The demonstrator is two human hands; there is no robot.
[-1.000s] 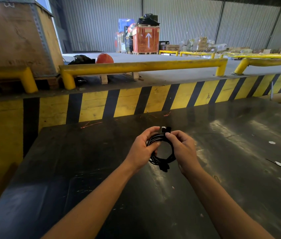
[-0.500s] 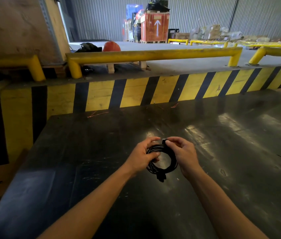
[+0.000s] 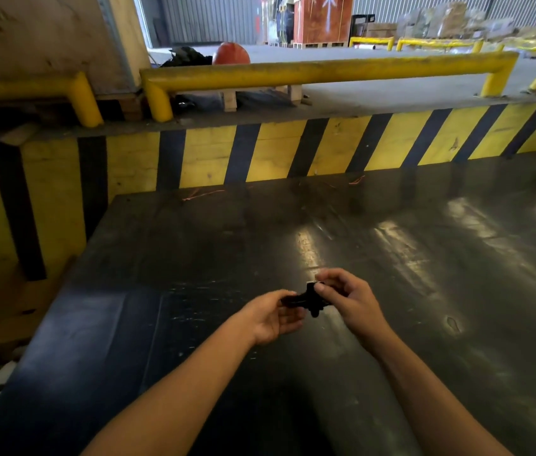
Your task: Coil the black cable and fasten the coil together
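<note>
Coil's been tipped flat since a sec ago: open ring before, now edge-on and squashed, so prob fastening stage. Black cable (image 3: 306, 301) sits lower centre of frame, between both hands above dark table (image 3: 424, 258). Left hand (image 3: 273, 319) half-curled, gripping coil's left end; right hand (image 3: 347, 299) pinches the right, w/ fingertips (image 3: 320, 289) at a small tab.

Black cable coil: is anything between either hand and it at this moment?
Nothing visible. The left hand and the right hand both hold the black cable coil directly, above the dark table, which is bare around them.
</note>
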